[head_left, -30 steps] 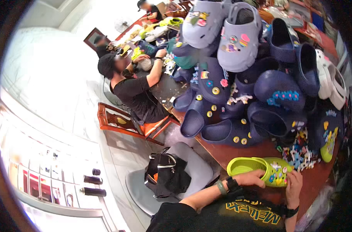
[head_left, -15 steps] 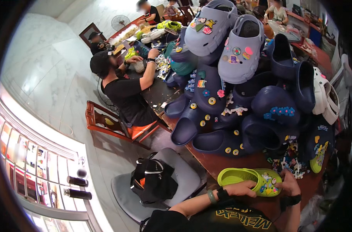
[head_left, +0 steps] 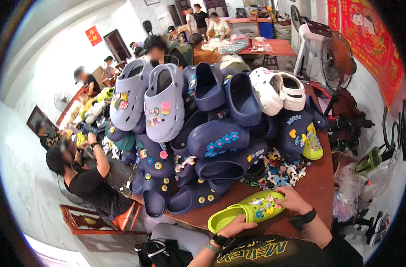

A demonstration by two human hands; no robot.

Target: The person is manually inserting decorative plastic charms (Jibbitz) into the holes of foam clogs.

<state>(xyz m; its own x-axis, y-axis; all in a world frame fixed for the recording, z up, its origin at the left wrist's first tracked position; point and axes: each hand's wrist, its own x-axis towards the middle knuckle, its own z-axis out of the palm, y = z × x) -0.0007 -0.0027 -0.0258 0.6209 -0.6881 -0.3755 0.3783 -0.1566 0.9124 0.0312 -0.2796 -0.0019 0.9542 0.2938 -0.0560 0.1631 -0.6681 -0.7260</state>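
Note:
A lime-green clog (head_left: 232, 214) lies at the table's near edge, its toe pointing right and its upper dotted with colourful charms (head_left: 266, 205). My left hand (head_left: 235, 226) grips the near side of its opening, thumb over the rim. At the toe, my right hand (head_left: 295, 201) closes its fingers on the clog's front beside the charms; whether a small charm is between them is hidden. Just beyond my right hand spreads a heap of small loose charms (head_left: 283, 171). A second lime clog (head_left: 313, 147) with charms leans at the right of the pile.
Navy clogs (head_left: 218, 138) are stacked high ahead, with lilac clogs (head_left: 164, 107) and white clogs (head_left: 265, 91) on top. A person in black (head_left: 89, 187) works at the left. A wooden chair (head_left: 93, 220), a black bag (head_left: 160, 253) and a standing fan (head_left: 338, 62) surround the table (head_left: 316, 187).
My view has swung right and up, so the pile and the table appear farther left. Both hands stay on the lime clog.

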